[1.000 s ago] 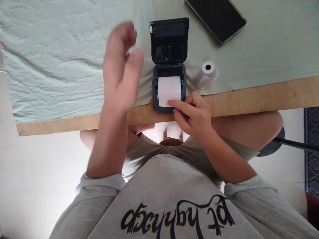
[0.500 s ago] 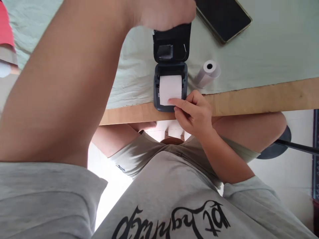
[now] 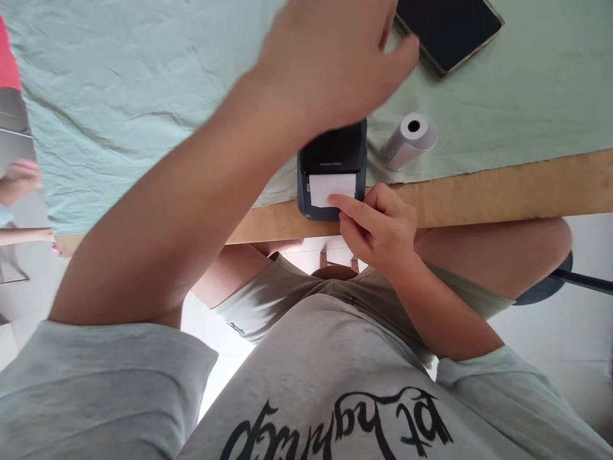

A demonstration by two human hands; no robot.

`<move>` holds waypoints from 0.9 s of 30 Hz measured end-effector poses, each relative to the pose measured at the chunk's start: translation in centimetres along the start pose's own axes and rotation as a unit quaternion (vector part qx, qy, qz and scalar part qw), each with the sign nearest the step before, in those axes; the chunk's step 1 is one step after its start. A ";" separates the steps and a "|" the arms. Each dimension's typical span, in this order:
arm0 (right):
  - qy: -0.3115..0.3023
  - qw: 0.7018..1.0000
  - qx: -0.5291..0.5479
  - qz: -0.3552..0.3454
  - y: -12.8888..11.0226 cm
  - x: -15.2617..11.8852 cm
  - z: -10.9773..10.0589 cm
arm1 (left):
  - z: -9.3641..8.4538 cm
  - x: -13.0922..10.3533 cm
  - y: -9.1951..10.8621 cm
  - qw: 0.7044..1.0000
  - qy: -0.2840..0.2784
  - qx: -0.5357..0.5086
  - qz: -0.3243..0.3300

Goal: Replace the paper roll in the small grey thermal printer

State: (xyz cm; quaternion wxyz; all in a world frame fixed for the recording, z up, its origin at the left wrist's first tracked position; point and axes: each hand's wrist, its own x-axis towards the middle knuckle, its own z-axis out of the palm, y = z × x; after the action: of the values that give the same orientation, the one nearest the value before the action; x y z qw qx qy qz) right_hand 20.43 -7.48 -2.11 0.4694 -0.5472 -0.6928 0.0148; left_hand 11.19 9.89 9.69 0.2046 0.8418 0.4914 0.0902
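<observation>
A small dark receipt printer (image 3: 363, 176) sits at the table's front edge, its black lid (image 3: 335, 148) down. From its front slot a white paper strip (image 3: 320, 191) sticks out. My right hand (image 3: 380, 230) presses a fingertip on the strip, with its other fingers curled by the printer's front right corner. Over the back of the lid lies my left hand (image 3: 335, 61), thumb stretched out to the right and other fingers partly cut off by the top of the view. A spare paper roll (image 3: 407, 142) stands just right of the printer.
A dark phone (image 3: 453, 32) lies behind the roll on the pale green cloth (image 3: 143, 83). The table's bare wooden edge (image 3: 502, 195) runs in front. At far left show another person's hand (image 3: 22, 179) and something red (image 3: 7, 61).
The printer's lid, upright before, has come down over the paper roll compartment, with my left hand moving toward me. My right fingertip stays on the paper strip.
</observation>
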 end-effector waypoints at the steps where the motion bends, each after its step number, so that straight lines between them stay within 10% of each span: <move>1: 0.000 1.000 0.001 0.002 0.0 0.0 0.0 | 0.9 -0.3 0.3 1.000 -0.018 0.023 0.004; 8: -0.022 1.000 0.014 0.010 -0.1 0.3 -0.4 | 4.7 -1.6 1.2 0.985 -0.092 0.143 0.000; 27: -0.058 0.998 0.026 0.020 -0.1 0.9 -0.7 | 4.7 -1.0 1.1 0.974 -0.153 0.161 0.053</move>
State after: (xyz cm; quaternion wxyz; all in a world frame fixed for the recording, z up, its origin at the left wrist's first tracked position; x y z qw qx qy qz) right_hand 20.90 -7.20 -1.12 0.4422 -0.5469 -0.7071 0.0733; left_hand 13.23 7.32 6.00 0.1341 0.8924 0.4168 -0.1093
